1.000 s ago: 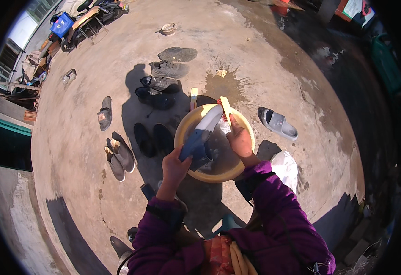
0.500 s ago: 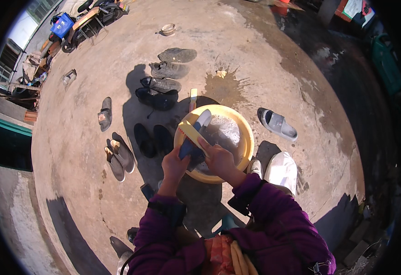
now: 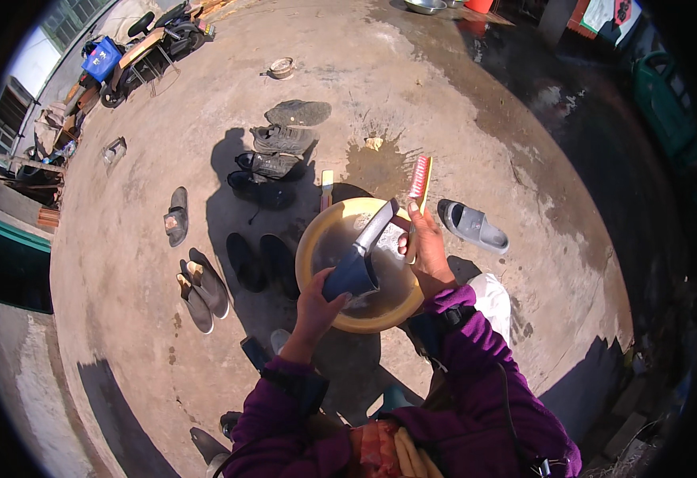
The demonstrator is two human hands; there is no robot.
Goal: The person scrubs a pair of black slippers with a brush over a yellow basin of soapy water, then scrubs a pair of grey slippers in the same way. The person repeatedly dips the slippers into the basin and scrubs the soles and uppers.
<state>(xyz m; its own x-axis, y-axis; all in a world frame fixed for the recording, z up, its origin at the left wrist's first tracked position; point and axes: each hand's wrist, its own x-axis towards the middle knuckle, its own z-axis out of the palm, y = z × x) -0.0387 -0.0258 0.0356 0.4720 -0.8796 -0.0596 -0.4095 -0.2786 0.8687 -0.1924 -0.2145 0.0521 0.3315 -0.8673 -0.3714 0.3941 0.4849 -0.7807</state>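
Over a yellow basin (image 3: 372,325) of sudsy water, my left hand (image 3: 315,311) grips a dark blue shoe (image 3: 350,272) by its near end. The shoe is tilted, its greyish sole edge turned up and its far end pointing away to the right. My right hand (image 3: 430,248) is closed around the handle of a scrubbing brush (image 3: 420,182), which stands upright with its red bristles facing left. The brush is just right of the shoe's far end; I cannot tell whether they touch. Part of the basin's inside is hidden behind the shoe and hands.
A second pale-handled tool (image 3: 327,188) lies behind the basin. Several dark shoes (image 3: 283,139) are lined up at the back left, with a brown pair (image 3: 203,293) farther left. A grey slipper (image 3: 476,225) lies to the right. A scooter (image 3: 157,40) stands far left.
The brush has come off the shoe and swung upright to the right, bristles now showing. My left hand has turned the shoe, its far end now pointing further right.
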